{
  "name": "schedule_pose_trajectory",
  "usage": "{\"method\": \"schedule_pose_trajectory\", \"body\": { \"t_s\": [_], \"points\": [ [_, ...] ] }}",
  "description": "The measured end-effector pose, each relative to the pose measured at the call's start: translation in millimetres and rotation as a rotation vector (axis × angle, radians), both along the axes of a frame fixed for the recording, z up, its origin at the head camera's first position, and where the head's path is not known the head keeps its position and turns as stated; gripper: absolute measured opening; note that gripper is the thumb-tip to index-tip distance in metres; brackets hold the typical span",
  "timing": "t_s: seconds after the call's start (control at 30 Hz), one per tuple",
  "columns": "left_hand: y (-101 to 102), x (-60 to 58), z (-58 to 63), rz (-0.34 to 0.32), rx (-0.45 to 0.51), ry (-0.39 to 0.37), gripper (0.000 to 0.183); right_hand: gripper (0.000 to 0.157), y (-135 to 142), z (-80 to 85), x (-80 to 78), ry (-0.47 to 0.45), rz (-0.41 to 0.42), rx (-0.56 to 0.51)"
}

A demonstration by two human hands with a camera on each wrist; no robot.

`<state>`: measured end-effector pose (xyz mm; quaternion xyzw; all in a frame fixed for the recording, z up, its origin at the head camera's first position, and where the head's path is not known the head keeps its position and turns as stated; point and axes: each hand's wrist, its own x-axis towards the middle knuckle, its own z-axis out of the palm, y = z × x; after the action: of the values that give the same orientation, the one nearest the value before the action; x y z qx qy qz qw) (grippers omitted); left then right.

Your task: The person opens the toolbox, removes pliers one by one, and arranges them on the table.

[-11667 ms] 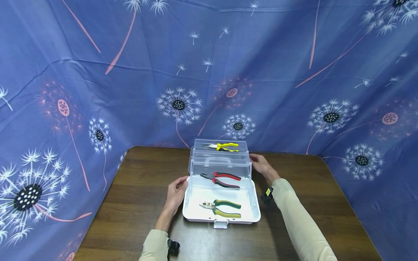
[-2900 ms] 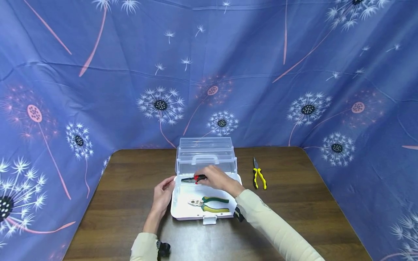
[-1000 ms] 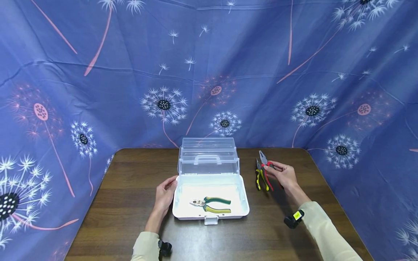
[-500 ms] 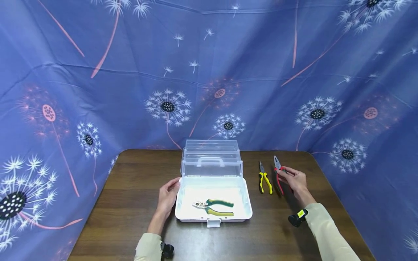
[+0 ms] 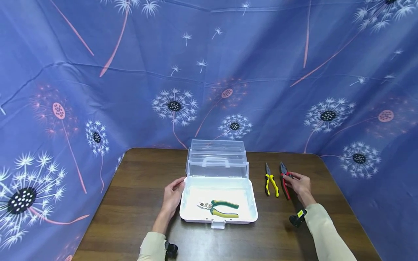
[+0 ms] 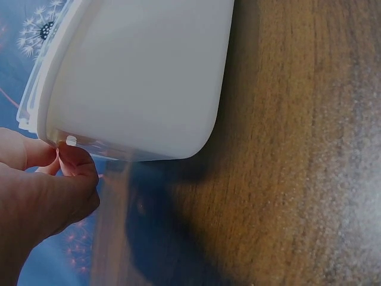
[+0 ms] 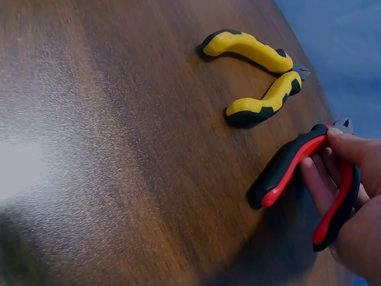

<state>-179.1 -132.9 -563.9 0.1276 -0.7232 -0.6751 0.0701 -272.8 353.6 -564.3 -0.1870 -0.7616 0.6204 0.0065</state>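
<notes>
At the right side of the table my right hand (image 5: 300,184) pinches red-and-black combination pliers (image 5: 285,188) near the pivot. The right wrist view has the thumb over the joint, with the handles spread (image 7: 292,158) close over the wood. Just left of them lie yellow-and-black long-nose pliers (image 5: 267,185). My left hand (image 5: 173,195) holds the back left rim of a white toolbox (image 5: 199,220), thumb and finger meeting at its edge in the left wrist view. Inside the box rest green-and-yellow combination pliers (image 5: 225,203), jaws pointing left.
The toolbox's clear lid (image 5: 217,170) stands raised behind it, its handle facing forward. A white latch (image 5: 218,224) hangs at the box front. The brown wooden table (image 5: 137,188) ends at a blue dandelion-print cloth (image 5: 143,108).
The yellow long-nose pliers, then the red combination pliers, left the toolbox for the table's right side. Lately my right hand moved the red pair right and lower. My left hand stays at the box.
</notes>
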Motion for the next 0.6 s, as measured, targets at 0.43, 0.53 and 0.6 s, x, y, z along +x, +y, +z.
{"method": "schedule_pose_trajectory", "body": {
  "t_s": [0.43, 0.53, 0.6],
  "points": [
    [1.0, 0.5, 0.7, -0.019, 0.023, 0.032, 0.027, 0.05, 2.8, -2.7, 3.1, -0.042, 0.021, 0.551],
    [0.1, 0.4, 0.3, -0.017, 0.025, 0.043, 0.027, 0.048, 2.7, -1.2, 3.6, -0.02, 0.042, 0.587],
    [-0.9, 0.3, 0.2, -0.015, 0.021, 0.046, 0.027, 0.045, 2.0, -0.2, 3.5, -0.007, 0.062, 0.606]
  ]
}}
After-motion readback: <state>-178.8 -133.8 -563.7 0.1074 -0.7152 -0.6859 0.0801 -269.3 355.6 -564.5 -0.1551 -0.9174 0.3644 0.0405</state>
